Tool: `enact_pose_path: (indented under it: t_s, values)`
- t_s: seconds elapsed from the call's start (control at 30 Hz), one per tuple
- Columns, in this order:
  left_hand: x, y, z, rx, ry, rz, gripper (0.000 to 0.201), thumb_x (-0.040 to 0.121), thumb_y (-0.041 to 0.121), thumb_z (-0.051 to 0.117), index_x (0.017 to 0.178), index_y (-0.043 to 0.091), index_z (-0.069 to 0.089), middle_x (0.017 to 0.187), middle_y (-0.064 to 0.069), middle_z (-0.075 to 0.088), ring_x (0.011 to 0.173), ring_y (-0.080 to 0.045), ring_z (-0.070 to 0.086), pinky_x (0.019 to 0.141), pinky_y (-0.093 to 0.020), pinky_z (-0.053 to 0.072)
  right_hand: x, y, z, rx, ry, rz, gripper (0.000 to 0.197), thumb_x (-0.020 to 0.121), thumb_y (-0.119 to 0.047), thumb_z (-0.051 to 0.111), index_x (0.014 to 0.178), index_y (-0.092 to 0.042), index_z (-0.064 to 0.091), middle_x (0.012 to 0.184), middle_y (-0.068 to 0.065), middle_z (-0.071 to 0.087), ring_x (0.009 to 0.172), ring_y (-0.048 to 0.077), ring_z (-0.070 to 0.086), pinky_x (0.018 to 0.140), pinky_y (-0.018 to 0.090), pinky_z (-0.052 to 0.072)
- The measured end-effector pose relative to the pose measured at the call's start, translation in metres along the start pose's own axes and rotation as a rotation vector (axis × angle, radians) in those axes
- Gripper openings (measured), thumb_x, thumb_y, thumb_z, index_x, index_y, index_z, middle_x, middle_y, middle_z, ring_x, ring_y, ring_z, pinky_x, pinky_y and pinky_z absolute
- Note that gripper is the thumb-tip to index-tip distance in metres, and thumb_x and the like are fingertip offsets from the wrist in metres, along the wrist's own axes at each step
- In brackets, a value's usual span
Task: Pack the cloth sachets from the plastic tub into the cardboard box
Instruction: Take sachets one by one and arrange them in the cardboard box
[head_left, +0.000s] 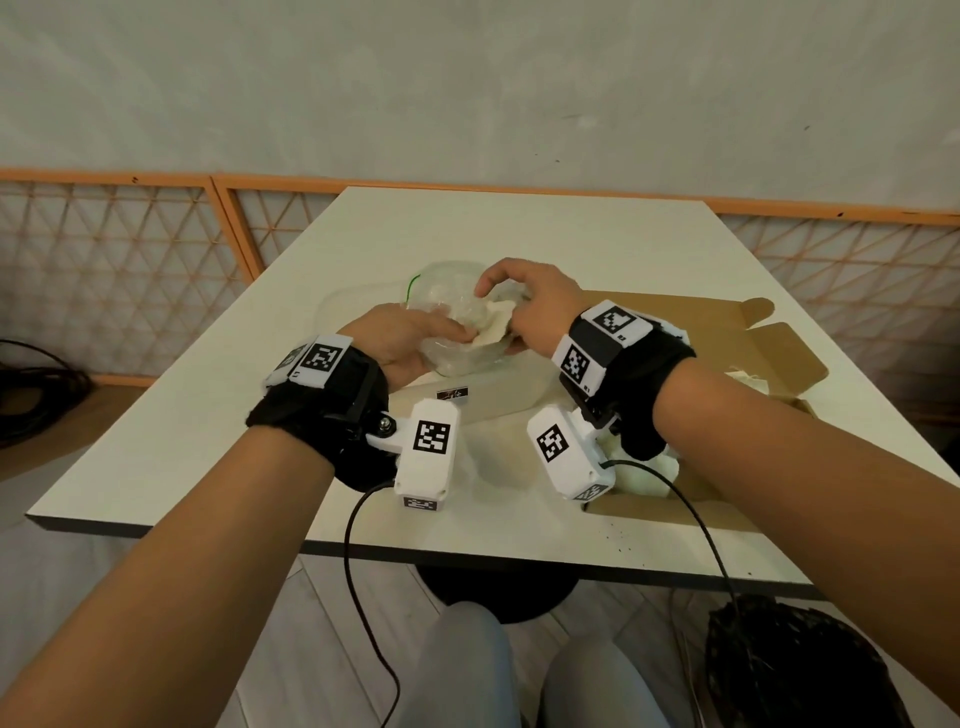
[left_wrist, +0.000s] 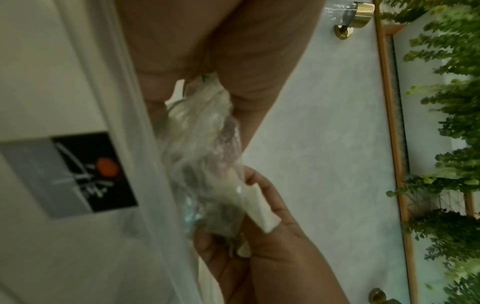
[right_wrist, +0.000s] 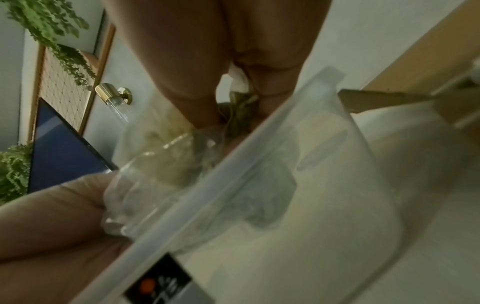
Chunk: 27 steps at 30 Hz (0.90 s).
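Observation:
Over the translucent plastic tub (head_left: 498, 402), my left hand (head_left: 415, 335) grips a crumpled clear plastic bag (head_left: 457, 317) from the left. My right hand (head_left: 524, 306) pinches a cream cloth sachet (head_left: 493, 325) that sticks out of the bag's right side. In the left wrist view the bag (left_wrist: 202, 133) hangs between both hands and the sachet (left_wrist: 258, 207) lies under the right thumb. The open cardboard box (head_left: 727, 332) stands right of the tub, and several pale sachets (head_left: 647, 470) lie in its near end, partly hidden by my right wrist.
The tub carries a black label with an orange dot (left_wrist: 98, 170) on its near wall. The box's flaps (head_left: 779, 358) stand open to the right. A lattice screen (head_left: 114, 270) runs behind the white table (head_left: 571, 234). Cables hang off the near table edge.

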<state>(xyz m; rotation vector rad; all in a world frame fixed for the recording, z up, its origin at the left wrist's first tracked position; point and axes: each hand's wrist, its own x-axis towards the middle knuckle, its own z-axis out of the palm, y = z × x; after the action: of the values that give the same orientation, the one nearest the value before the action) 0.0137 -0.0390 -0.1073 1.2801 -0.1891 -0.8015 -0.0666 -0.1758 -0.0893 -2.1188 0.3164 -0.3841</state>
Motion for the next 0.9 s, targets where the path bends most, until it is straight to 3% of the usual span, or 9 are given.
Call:
enact_pose_path:
  t_s: [0.1, 0.17, 0.3, 0.43, 0.57, 0.63, 0.77, 0.87, 0.9]
  values:
    - [0.004, -0.001, -0.002, -0.008, 0.039, 0.036, 0.043, 0.072, -0.014, 0.064, 0.114, -0.004, 0.058, 0.126, -0.015, 0.058, 0.105, -0.027, 0.063, 0.075, -0.03, 0.058, 0.002, -0.006, -0.005, 0.069, -0.021, 0.052, 0.03, 0.086, 0.0, 0.041, 0.087, -0.019, 0.064, 0.071, 0.0, 0.059, 0.06, 0.014, 0.061, 0.055, 0.026, 0.058]
    - [0.005, 0.0, -0.002, 0.026, 0.059, 0.027, 0.036, 0.069, -0.007, 0.069, 0.105, 0.0, 0.064, 0.11, -0.014, 0.065, 0.094, -0.024, 0.065, 0.068, -0.026, 0.057, 0.003, -0.011, -0.004, 0.158, -0.119, 0.117, 0.025, 0.088, -0.004, 0.041, 0.092, -0.02, 0.06, 0.079, -0.002, 0.056, 0.069, 0.014, 0.059, 0.064, 0.032, 0.059]
    - [0.004, 0.001, -0.002, 0.115, 0.103, 0.041, 0.03, 0.079, 0.004, 0.07, 0.107, -0.003, 0.066, 0.092, -0.015, 0.067, 0.076, -0.021, 0.066, 0.052, -0.021, 0.05, -0.001, -0.01, 0.011, 0.163, -0.203, 0.078, 0.007, 0.087, -0.037, 0.058, 0.088, -0.03, 0.055, 0.091, -0.005, 0.056, 0.079, 0.015, 0.059, 0.067, 0.034, 0.057]
    - [-0.002, 0.003, -0.001, -0.057, -0.077, -0.075, 0.05, 0.082, 0.023, 0.066, 0.125, 0.0, 0.057, 0.123, -0.018, 0.062, 0.106, -0.026, 0.064, 0.093, -0.037, 0.053, 0.001, 0.001, 0.009, 0.213, -0.065, -0.002, 0.017, 0.082, -0.015, 0.068, 0.076, -0.019, 0.053, 0.087, 0.0, 0.058, 0.07, 0.018, 0.06, 0.054, 0.028, 0.057]
    - [-0.01, 0.009, 0.004, -0.164, -0.108, -0.148, 0.035, 0.091, 0.023, 0.057, 0.119, 0.002, 0.058, 0.107, -0.017, 0.069, 0.085, -0.028, 0.072, 0.061, -0.038, 0.059, 0.006, 0.002, 0.001, 0.244, 0.023, 0.053, 0.021, 0.085, -0.005, 0.061, 0.07, -0.015, 0.05, 0.089, 0.001, 0.054, 0.055, 0.017, 0.057, 0.056, 0.028, 0.058]
    - [-0.007, 0.009, 0.003, -0.154, -0.014, -0.151, 0.025, 0.095, 0.02, 0.053, 0.113, 0.004, 0.059, 0.104, -0.016, 0.07, 0.085, -0.028, 0.071, 0.063, -0.039, 0.059, 0.007, 0.004, 0.001, 0.164, 0.047, 0.039, 0.02, 0.084, -0.006, 0.062, 0.071, -0.015, 0.05, 0.087, -0.004, 0.053, 0.052, 0.014, 0.058, 0.058, 0.029, 0.059]
    - [-0.004, 0.009, 0.004, -0.157, 0.086, -0.16, 0.018, 0.099, 0.023, 0.049, 0.087, 0.012, 0.057, 0.113, -0.011, 0.064, 0.108, -0.026, 0.064, 0.091, -0.043, 0.05, 0.005, 0.009, 0.0, 0.075, 0.046, 0.063, 0.012, 0.085, -0.006, 0.061, 0.091, -0.014, 0.054, 0.085, -0.009, 0.05, 0.053, 0.015, 0.06, 0.064, 0.036, 0.059]
    - [-0.003, 0.007, 0.003, -0.195, 0.098, -0.157, 0.028, 0.102, 0.027, 0.04, 0.08, 0.013, 0.049, 0.074, -0.011, 0.071, 0.067, -0.022, 0.07, 0.069, -0.042, 0.053, 0.003, 0.011, 0.0, 0.044, 0.042, 0.028, 0.023, 0.087, -0.006, 0.056, 0.108, -0.016, 0.057, 0.105, -0.003, 0.054, 0.056, 0.02, 0.062, 0.067, 0.037, 0.059]
    - [-0.003, 0.007, 0.002, -0.206, 0.1, -0.151, 0.026, 0.101, 0.031, 0.043, 0.084, 0.012, 0.05, 0.081, -0.014, 0.072, 0.067, -0.025, 0.07, 0.067, -0.044, 0.053, 0.002, 0.011, 0.0, 0.034, 0.039, 0.012, 0.027, 0.087, -0.007, 0.055, 0.112, -0.017, 0.057, 0.112, 0.0, 0.054, 0.057, 0.02, 0.063, 0.066, 0.035, 0.059]
